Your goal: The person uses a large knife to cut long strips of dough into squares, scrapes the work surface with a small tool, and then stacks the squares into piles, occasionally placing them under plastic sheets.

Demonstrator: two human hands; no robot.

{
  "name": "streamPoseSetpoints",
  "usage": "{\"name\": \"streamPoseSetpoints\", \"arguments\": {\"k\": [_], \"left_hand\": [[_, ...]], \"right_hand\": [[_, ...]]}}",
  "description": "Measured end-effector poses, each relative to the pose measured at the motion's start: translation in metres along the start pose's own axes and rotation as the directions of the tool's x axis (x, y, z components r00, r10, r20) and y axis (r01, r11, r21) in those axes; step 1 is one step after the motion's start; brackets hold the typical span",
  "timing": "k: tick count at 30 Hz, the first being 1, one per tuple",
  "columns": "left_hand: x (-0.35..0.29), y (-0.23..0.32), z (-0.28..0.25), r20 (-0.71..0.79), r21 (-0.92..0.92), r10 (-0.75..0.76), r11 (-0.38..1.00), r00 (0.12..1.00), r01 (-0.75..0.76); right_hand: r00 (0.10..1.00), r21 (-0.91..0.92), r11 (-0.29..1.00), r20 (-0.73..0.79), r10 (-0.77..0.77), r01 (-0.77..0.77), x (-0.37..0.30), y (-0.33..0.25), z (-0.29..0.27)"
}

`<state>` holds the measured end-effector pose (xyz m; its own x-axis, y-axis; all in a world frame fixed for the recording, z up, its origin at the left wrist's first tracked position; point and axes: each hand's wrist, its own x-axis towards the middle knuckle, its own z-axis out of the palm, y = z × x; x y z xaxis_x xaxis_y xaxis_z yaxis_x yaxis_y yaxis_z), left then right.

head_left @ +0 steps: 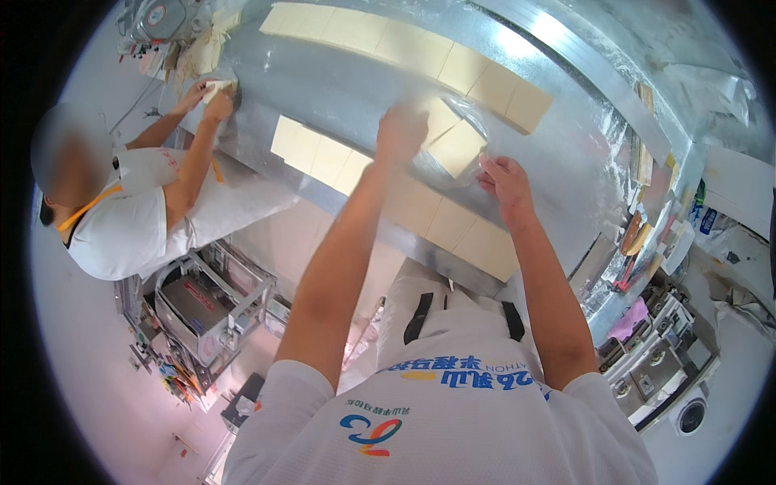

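A clear plastic bag (477, 118) with two pale yellow square stacks (457, 148) in it lies on the metal table in front of me. The stacks look like cut dough sheets. My right hand (508, 179) pinches the bag's near right edge between thumb and fingers. At the bag's left side is my left hand (402, 133), smeared by motion, so its fingers cannot be made out. Similar square stacks form a near row (449, 220), partly behind my left forearm, and a far row (424, 50).
To the left, a co-worker (153, 194) in white holds a pale piece in both hands at the metal table (323, 101). Tools, including a red-handled one (624, 275), lie along the right edge. A metal-framed machine (198, 307) stands below left.
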<state>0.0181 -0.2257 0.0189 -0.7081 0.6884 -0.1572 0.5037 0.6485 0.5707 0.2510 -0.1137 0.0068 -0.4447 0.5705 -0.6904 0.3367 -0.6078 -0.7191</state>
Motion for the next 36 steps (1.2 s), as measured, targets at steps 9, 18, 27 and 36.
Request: {"name": "streamPoseSetpoints", "arguments": {"k": [9,18,27,36], "left_hand": [[-0.035,-0.003,0.005,-0.05,0.032,-0.076,0.996,0.996,0.078],[-0.076,0.038,-0.054,-0.19,-0.342,-0.192,0.932,0.963,0.119],[-0.075,0.1,-0.111,0.276,-0.816,-0.334,0.415,0.901,0.403],[-0.089,0.156,-0.127,0.274,-0.798,-0.228,0.489,0.934,0.353]], "right_hand": [[0.986,-0.169,0.983,-0.133,-0.098,0.075,-0.022,-0.027,-0.026],[0.931,-0.245,0.91,-0.068,-0.359,0.333,-0.078,-0.088,-0.021],[0.982,0.352,0.919,-0.003,-0.187,0.176,-0.1,-0.12,-0.004],[0.914,0.252,0.887,0.028,-0.405,0.386,-0.148,-0.155,-0.046]]}}
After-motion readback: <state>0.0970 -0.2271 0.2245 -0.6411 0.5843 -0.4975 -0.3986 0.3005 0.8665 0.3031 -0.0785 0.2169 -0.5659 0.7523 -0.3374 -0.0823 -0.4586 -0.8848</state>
